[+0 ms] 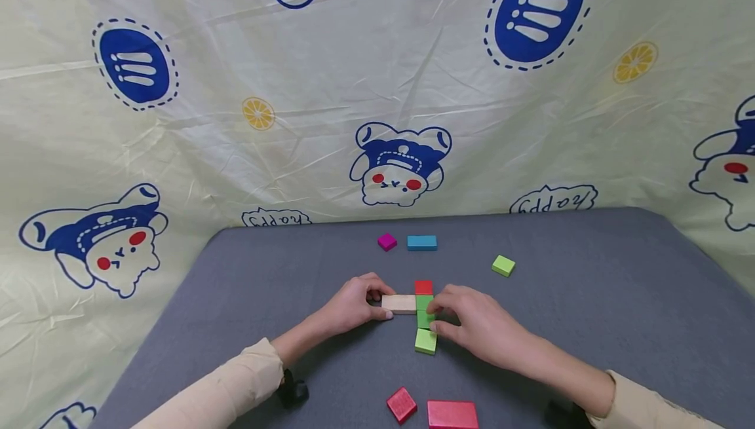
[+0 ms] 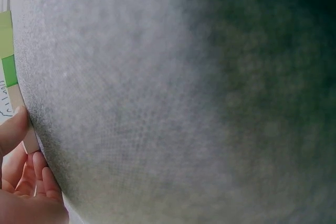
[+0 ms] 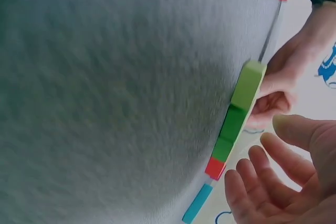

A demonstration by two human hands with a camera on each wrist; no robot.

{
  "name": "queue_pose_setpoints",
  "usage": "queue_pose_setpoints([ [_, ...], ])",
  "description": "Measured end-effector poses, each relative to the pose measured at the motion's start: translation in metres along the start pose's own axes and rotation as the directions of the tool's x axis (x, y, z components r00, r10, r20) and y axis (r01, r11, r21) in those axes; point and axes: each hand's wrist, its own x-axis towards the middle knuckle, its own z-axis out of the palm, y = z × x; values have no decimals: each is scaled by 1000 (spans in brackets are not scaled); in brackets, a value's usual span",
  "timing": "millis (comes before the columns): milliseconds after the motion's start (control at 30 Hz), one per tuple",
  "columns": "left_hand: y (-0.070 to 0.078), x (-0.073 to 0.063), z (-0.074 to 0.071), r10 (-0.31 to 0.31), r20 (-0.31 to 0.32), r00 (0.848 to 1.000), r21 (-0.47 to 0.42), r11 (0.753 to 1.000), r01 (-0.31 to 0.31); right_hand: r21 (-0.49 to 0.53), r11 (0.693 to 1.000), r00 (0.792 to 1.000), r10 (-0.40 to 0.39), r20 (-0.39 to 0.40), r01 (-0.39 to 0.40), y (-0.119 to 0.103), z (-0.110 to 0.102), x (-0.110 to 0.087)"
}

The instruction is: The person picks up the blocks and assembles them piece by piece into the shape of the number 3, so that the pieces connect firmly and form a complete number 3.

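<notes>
My left hand (image 1: 352, 304) pinches the left end of a plain wooden block (image 1: 400, 304) between thumb and fingers. That block's right end meets a column of small blocks. From far to near, these are a red block (image 1: 424, 287), a green block (image 1: 421, 301), a second green block (image 1: 423, 319) and a light green block (image 1: 426, 342). At the column's right side is my right hand (image 1: 483, 324), its fingertips close to the green blocks. In the right wrist view, the right hand (image 3: 294, 177) has loosely bent, spread fingers with nothing between them.
A magenta block (image 1: 387, 242) and a blue block (image 1: 421, 243) lie toward the back of the grey table (image 1: 283, 265). Another light green block (image 1: 503, 265) is at the back right. Nearer the front are a red cube-like block (image 1: 402, 405) and a larger red block (image 1: 452, 414).
</notes>
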Motion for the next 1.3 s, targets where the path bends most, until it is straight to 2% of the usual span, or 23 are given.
queue_pose_setpoints([
  [167, -1, 0, 0, -1, 4, 1000, 4, 1000, 1, -34, 998, 998, -60, -14, 60, 6, 0, 11],
  [367, -1, 0, 0, -2, 7, 1000, 2, 1000, 2, -55, 989, 990, -139, 31, 141, 14, 2, 22],
  [533, 2, 0, 0, 8, 5, 1000, 3, 1000, -8, -58, 982, 983, -176, 47, 179, 17, 6, 24],
  [800, 3, 1, -2, 9, 11, 1000, 4, 1000, -9, -46, 987, 988, -152, 32, 154, 19, 8, 23],
  [1300, 1, 0, -1, 0, 12, 1000, 18, 1000, 0, -23, 988, 988, -154, 25, 155, 23, 11, 24],
])
